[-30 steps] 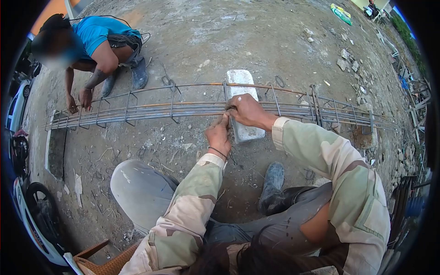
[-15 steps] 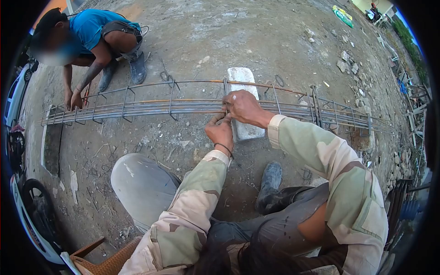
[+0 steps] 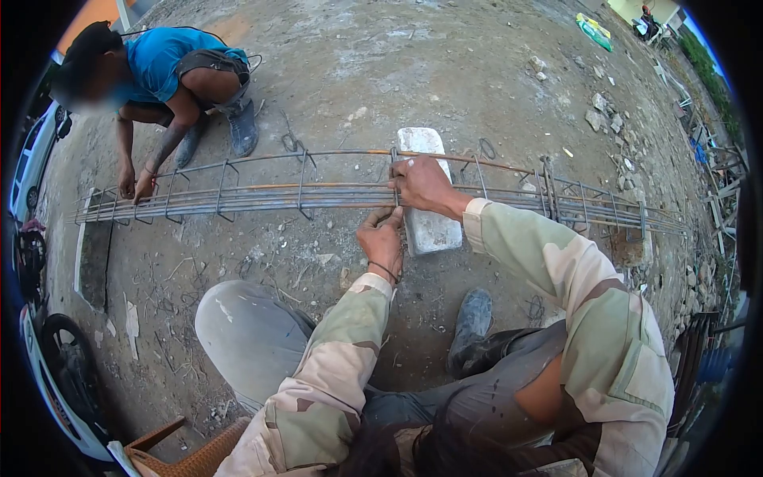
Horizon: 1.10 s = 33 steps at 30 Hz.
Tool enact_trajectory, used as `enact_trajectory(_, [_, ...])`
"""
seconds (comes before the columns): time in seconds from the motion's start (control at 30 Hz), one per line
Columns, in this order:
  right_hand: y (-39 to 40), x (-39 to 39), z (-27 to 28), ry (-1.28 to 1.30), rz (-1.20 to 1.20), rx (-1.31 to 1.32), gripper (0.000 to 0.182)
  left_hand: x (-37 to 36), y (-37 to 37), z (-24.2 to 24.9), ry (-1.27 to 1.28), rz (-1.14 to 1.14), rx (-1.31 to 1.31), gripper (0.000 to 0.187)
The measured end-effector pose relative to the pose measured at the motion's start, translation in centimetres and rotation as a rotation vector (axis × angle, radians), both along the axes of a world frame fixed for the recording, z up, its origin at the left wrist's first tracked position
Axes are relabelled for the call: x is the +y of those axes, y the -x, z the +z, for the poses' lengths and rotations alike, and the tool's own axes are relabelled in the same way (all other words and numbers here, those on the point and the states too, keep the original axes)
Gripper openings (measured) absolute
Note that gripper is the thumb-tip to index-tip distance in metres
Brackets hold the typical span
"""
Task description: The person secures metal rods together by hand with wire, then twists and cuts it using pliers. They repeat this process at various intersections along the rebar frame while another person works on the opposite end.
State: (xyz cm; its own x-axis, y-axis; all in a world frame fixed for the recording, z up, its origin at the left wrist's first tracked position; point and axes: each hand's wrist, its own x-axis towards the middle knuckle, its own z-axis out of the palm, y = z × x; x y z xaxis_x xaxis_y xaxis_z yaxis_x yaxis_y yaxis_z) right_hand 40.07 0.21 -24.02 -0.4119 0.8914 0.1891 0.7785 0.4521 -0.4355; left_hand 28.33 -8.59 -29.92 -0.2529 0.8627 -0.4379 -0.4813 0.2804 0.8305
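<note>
A long rebar cage (image 3: 262, 188) of thin rusty and grey bars with square stirrups runs across the view in front of me. My right hand (image 3: 429, 187) is closed on the upright side of a steel stirrup (image 3: 393, 157) at the cage's middle. Lower down, the fingertips of my left hand (image 3: 382, 241) pinch the bottom end of the same stirrup, just below the long bars. My fingers partly cover the bars there. Under the cage, beside my hands, lies a white block (image 3: 435, 233).
At the upper left a co-worker (image 3: 171, 67) crouches with both hands at the cage's left end. A concrete block (image 3: 93, 266) supports that end, and another block (image 3: 633, 248) is under the right. Rubble (image 3: 602, 113) and wire bits lie on the dirt. A woven chair (image 3: 199, 449) is at lower left.
My left hand has dropped slightly away from my right hand, to the stirrup's lower end. The co-worker's hands have shifted a little at the far left. My view has tilted slightly.
</note>
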Motion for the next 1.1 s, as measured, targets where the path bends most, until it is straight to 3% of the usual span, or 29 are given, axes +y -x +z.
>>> enact_trajectory(0.13, [-0.3,-2.1,1.3,0.001,0.033,-0.101,0.021,-0.2,-0.2,0.7,0.002,0.020,0.123,0.014])
enact_trajectory(0.2, [-1.2,-4.4,2.1,-0.133,0.208,0.026,0.016,-0.2,-0.2,0.6,-0.020,0.045,0.178,0.012])
enact_trajectory(0.27, [-2.0,-5.8,2.0,-0.099,0.252,-0.058,0.021,-0.1,-0.3,0.2,0.039,0.036,0.146,0.016])
enact_trajectory(0.33, [-2.6,-6.5,0.8,-0.348,0.361,-0.022,0.031,-0.2,0.0,-0.1,0.028,0.022,0.047,0.015])
enact_trajectory(0.37, [-3.1,-6.8,0.3,-0.353,0.389,-0.066,0.039,-0.2,0.4,-0.3,0.019,0.011,-0.047,0.015])
enact_trajectory(0.57, [-4.2,-7.8,-0.7,-0.360,0.428,-0.219,0.047,0.2,2.9,-1.3,-0.003,-0.178,-0.148,0.016])
enact_trajectory(0.7, [-3.6,-9.2,-0.3,-0.350,0.361,-0.346,0.049,0.8,2.4,-0.8,0.053,-0.201,-0.122,0.022])
enact_trajectory(0.77, [-3.4,-9.5,-0.1,-0.242,0.278,-0.266,0.049,0.9,2.0,0.4,0.080,-0.172,-0.123,0.025])
enact_trajectory(0.97, [-3.6,-10.3,0.1,-0.245,0.182,-0.211,0.044,0.9,1.6,1.9,0.118,-0.129,-0.177,0.025])
enact_trajectory(1.1, [-3.3,-10.5,-0.2,-0.155,0.118,-0.151,0.042,0.3,1.7,2.1,0.141,-0.207,-0.161,0.025])
